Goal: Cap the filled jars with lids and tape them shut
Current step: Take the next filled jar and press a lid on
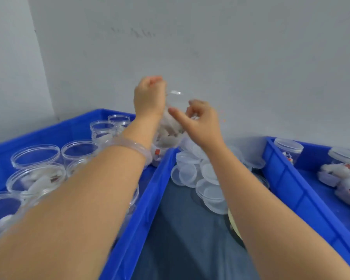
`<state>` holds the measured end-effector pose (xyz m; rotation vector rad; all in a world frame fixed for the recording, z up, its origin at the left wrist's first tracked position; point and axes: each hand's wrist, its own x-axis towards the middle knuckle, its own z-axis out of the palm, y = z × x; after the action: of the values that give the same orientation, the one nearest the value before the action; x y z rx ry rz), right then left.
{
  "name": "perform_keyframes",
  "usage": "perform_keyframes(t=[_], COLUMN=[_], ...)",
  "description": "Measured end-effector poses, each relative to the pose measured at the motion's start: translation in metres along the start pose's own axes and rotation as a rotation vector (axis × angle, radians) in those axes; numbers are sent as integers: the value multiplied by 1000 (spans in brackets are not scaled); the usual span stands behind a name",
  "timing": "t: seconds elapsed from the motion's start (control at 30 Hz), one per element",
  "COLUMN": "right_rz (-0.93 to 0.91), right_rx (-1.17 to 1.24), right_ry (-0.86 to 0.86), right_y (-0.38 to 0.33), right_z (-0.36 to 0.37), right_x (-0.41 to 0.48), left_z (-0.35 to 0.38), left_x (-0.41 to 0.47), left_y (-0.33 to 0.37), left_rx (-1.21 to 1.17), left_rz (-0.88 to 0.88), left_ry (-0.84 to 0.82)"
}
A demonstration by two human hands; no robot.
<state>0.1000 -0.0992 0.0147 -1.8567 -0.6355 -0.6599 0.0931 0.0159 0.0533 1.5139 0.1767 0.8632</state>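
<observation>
Filled jar (169, 130) raised, left hand (150, 98) gripping, right hand (202, 123) beside

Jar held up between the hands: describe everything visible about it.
The jar is clear plastic, blurred, partly filled with whitish pieces. It is raised before the grey wall, above the lid pile. The left hand grips near its rim; the right hand curls round its side. Whether it is capped cannot be told.
</observation>
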Motion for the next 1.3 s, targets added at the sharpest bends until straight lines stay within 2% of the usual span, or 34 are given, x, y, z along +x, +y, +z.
perform_keyframes(t=[0.1, 0.2, 0.27, 0.33, 0.4, 0.43, 0.47, 0.53, 0.6, 0.67, 0.77, 0.93, 1.03, 1.17, 1.3], right_rz=[62, 209, 298, 390, 520, 539, 529, 434, 277, 168, 170, -24, 4, 244, 382], right_rx=[30, 59, 71, 186, 349, 294, 98, -394, -651, -660, -591, -767, -702, -310, -162], right_ry=[-11, -72, -214, -353, -285, -232, -249, -439, -543, -472, -373, -329, -305, -173, -245], right_y=[6, 33, 51, 71, 89, 99, 109, 130, 143, 141, 135, 139, 139, 132, 129], right_z=[-38, -61, -72, -80, -85, -84, -82, -72, -60, -55, -54, -51, -52, -58, -68], right_x=[-25, -78, -113, -135, -143, -144, -144, -145, -147, -146, -145, -150, -151, -144, -139], left_z=[29, 48, 45, 36, 25, 21, 19, 16, 16, 17, 17, 15, 15, 20, 26], left_x=[-38, -91, -128, -149, -154, -152, -149, -148, -149, -151, -150, -156, -161, -160, -159], left_y=[6, -29, -60, -83, -94, -96, -97, -98, -98, -97, -100, -114, -121, -125, -128], left_rx=[31, 25, 48, -24, -130, -150, -154, -168, -162, -170, -189, -231, -224, -262, -259], left_rz=[-74, -196, -286, -343, -387, -406, -419, -427, -417, -394, -375, -250, -144, -150, -163], left_ry=[-158, -212, -192, -157, -155, -174, -193, -218, -236, -239, -242, -330, -357, -368, -360])
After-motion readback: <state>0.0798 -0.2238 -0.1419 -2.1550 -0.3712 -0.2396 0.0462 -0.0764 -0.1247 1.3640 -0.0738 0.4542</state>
